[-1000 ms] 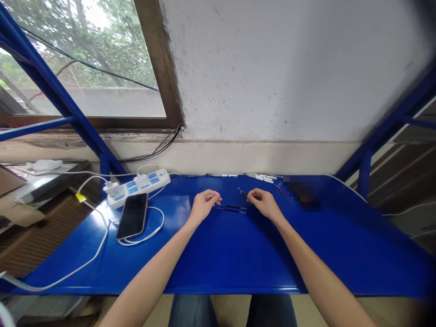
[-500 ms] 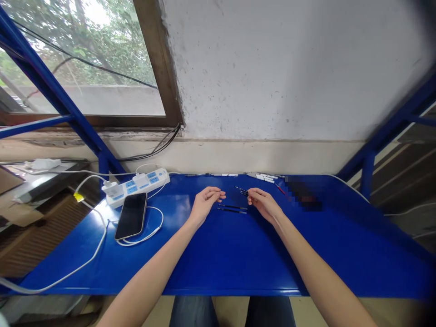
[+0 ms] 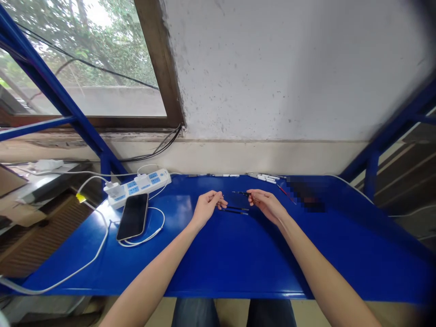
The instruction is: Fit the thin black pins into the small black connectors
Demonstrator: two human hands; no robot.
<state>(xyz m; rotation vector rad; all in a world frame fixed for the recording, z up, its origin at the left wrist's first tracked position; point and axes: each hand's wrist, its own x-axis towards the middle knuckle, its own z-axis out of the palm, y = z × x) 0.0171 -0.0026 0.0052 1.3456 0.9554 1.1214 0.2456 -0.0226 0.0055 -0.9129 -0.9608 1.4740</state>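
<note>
My right hand (image 3: 269, 204) pinches at least one thin black pen refill (image 3: 241, 194), its pale narrow tip pointing left toward my other hand. How many refills are in that grip I cannot tell. Thumb and fingertips are pressed together on my left hand (image 3: 207, 208); whatever they hold is too small to make out. Two black pen refills (image 3: 235, 210) lie side by side on the blue table (image 3: 238, 254), between and just below the hands. Their left ends are partly behind my left fingers.
White pens (image 3: 265, 177) and other slim pens lie along the back edge by the wall. A thin red stick (image 3: 284, 192) and a blurred-out dark object (image 3: 306, 195) sit at right. At left are a phone (image 3: 133, 217), a white power strip (image 3: 138, 187) and a white cable (image 3: 163, 221).
The refill in my right hand has turned closer to level. My left hand has shifted slightly right and down, now covering the left ends of the lying refills. The view has moved a little.
</note>
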